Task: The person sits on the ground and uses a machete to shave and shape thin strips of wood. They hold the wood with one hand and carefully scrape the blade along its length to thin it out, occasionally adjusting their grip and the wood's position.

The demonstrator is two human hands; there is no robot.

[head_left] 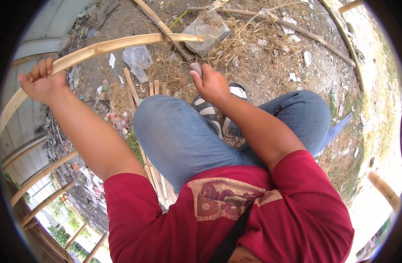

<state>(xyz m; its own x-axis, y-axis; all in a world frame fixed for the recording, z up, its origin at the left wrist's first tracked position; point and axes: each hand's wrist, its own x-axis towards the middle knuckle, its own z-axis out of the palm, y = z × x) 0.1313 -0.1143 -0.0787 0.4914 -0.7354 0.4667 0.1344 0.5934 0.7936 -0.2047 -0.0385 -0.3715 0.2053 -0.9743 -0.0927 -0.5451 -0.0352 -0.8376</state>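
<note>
My left hand (43, 81) is closed around a long split bamboo strip (122, 42). The strip runs from the left rim, and its far end lies over a grey concrete block (209, 30). In my right hand (212, 85) is the wooden handle of a long knife (181, 51). Its dark, narrow blade slants up to the left and crosses the strip near the strip's far end. Whether the blade touches the strip I cannot tell.
Several cut bamboo strips (155, 177) lie beside my left leg. A clear plastic bag (137, 60), dry fibres (236, 41) and scraps litter the dirt. A long thin pole (297, 30) lies beyond the block. Something blue (337, 131) stands by my right knee.
</note>
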